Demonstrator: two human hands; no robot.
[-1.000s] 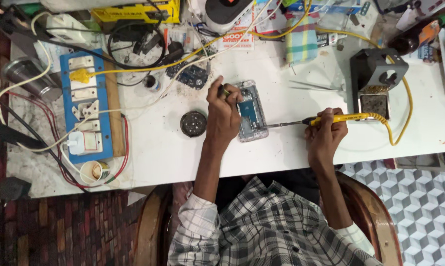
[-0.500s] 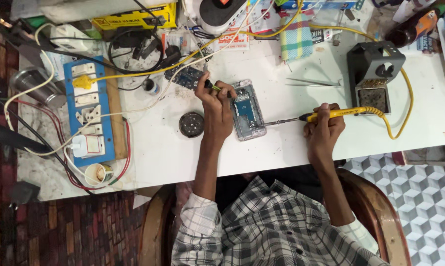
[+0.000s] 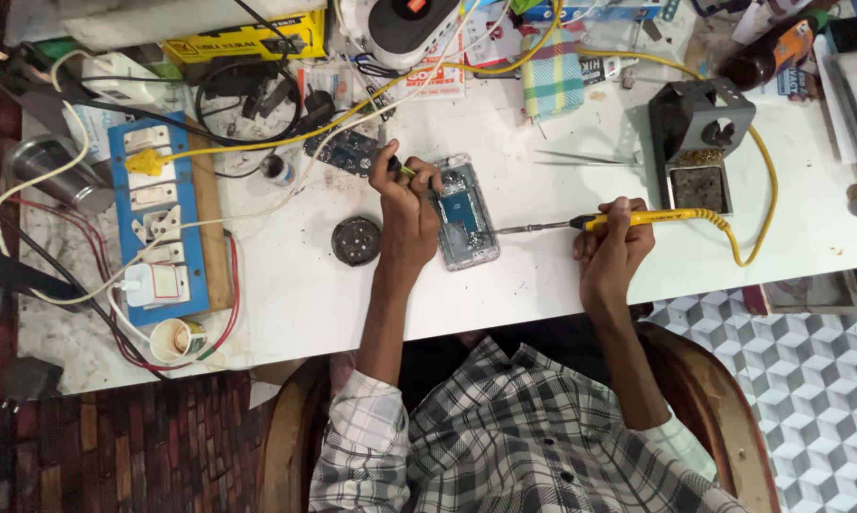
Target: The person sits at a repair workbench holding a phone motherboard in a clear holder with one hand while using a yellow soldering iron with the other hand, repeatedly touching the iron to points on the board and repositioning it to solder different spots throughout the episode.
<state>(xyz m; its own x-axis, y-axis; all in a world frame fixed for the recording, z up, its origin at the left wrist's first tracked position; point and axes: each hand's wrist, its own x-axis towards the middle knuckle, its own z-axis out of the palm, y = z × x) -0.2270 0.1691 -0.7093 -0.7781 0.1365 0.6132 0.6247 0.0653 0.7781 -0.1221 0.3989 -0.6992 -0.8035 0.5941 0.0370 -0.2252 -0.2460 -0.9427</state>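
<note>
An opened phone [image 3: 466, 223] lies face down on the white table [image 3: 542, 275], its circuit board showing. My left hand [image 3: 404, 204] rests beside its left edge and pinches a thin yellow-green tool [image 3: 405, 171] over the phone's top corner. My right hand [image 3: 613, 242] grips a yellow-handled soldering iron [image 3: 637, 218]; its metal tip [image 3: 509, 229] points left and reaches the phone's right side. A yellow cord runs from the iron round toward the black iron stand [image 3: 699, 142].
A round dark tin [image 3: 356, 240] sits left of my left hand. A blue switchboard [image 3: 158, 218] with wires lies at the far left. Tweezers [image 3: 571, 157], a small circuit board [image 3: 352, 150], a checked cloth [image 3: 552, 76] and a dark bottle [image 3: 765, 52] lie further back.
My left hand slid a little up toward the phone's top corner with the thin tool. My right hand and the iron stayed at the phone's right side.
</note>
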